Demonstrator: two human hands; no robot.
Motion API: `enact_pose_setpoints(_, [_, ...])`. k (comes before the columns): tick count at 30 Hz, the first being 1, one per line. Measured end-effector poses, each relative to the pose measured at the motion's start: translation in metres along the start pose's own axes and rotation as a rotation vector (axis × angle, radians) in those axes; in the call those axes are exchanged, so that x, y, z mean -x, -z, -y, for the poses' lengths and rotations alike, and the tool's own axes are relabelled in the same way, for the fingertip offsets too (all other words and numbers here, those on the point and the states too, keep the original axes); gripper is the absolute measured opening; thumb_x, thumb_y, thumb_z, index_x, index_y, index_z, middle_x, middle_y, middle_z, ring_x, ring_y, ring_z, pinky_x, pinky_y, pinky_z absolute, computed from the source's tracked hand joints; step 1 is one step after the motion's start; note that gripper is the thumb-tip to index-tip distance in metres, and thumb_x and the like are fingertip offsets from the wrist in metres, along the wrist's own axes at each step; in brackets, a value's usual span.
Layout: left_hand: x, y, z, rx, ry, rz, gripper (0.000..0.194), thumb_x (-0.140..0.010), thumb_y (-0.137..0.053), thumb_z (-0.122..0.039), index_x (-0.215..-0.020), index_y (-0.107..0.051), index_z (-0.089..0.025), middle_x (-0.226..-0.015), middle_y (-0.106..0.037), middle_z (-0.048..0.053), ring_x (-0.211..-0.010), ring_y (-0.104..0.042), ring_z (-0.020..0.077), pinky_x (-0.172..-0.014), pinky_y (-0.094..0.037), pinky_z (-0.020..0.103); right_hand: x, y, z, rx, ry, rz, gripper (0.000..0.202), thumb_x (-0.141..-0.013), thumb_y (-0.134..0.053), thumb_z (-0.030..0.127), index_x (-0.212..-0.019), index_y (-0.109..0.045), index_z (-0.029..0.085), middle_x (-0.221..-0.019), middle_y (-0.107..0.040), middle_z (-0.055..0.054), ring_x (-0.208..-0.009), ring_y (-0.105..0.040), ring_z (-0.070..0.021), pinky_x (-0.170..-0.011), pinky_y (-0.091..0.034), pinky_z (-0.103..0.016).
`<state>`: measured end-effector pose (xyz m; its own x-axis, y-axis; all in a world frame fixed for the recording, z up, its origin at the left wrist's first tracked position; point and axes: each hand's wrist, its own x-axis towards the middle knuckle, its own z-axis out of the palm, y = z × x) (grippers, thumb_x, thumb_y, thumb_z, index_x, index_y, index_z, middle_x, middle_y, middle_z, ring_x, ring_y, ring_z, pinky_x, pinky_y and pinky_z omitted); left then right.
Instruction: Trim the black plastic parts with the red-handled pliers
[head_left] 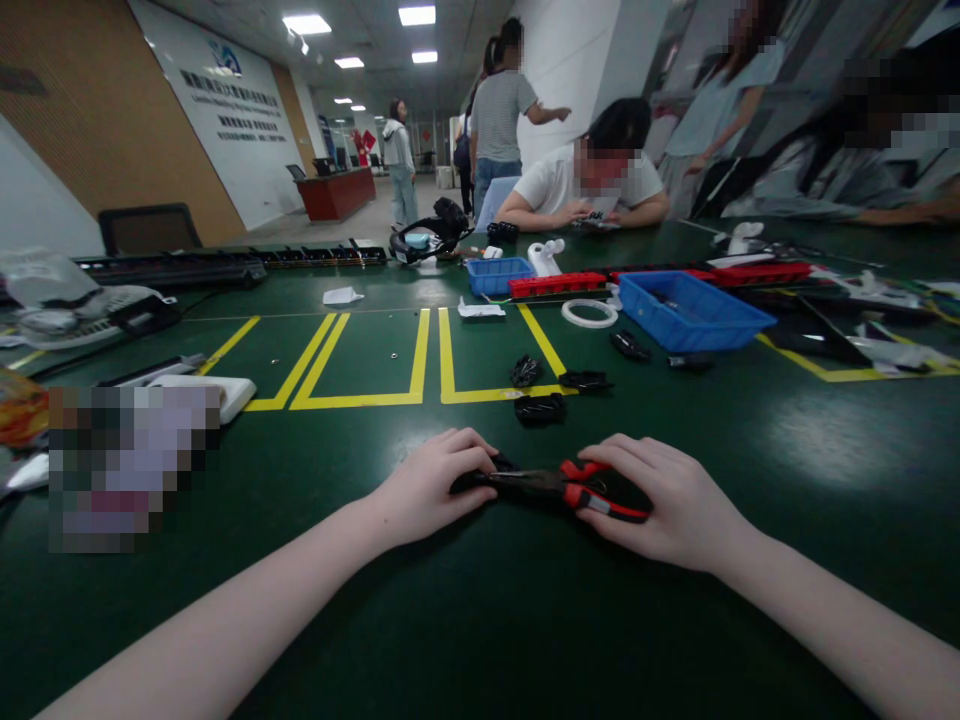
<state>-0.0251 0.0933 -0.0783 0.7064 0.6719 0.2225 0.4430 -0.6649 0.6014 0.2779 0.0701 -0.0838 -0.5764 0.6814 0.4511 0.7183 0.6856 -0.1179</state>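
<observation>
Just above the green tabletop (337, 600), my right hand (667, 500) is wrapped round the red-and-black handles of a pair of long-nose pliers (574, 487). The jaws point left, toward my left hand (442, 475). My left hand's fingers close on a small black part (472, 481), partly hidden by them. The plier tips meet this part, but I cannot tell whether they grip it. Beyond the pliers lie several similar-looking black pieces, among them a black piece (540, 408) and a crumpled one (526, 371).
A large blue bin (694, 335) and a smaller blue bin (499, 277) stand farther back, with a roll of white tape (590, 314) between them. Yellow tape lines (356, 401) mark the table. A white device (240, 395) lies at left. A person (585, 180) sits opposite.
</observation>
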Motion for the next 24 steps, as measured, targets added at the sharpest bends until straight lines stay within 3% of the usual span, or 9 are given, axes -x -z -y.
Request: enact_pose_setpoints(24, [-0.0007,0.0005,0.0006,-0.009,0.007,0.011,0.012,-0.09,-0.065,-0.015,-0.1,-0.062,-0.02,-0.118,-0.062,0.007,-0.108,-0.059,0.0241,-0.092,-0.052,0.043,-0.0025,0.0023,-0.0002,0.016,0.035,-0.043,0.04,-0.079,-0.067,0.041,-0.114,-0.062,0.02,-0.097,-0.072,-0.008,-0.077,-0.066,-0.0207,-0.068,-0.052,-0.035])
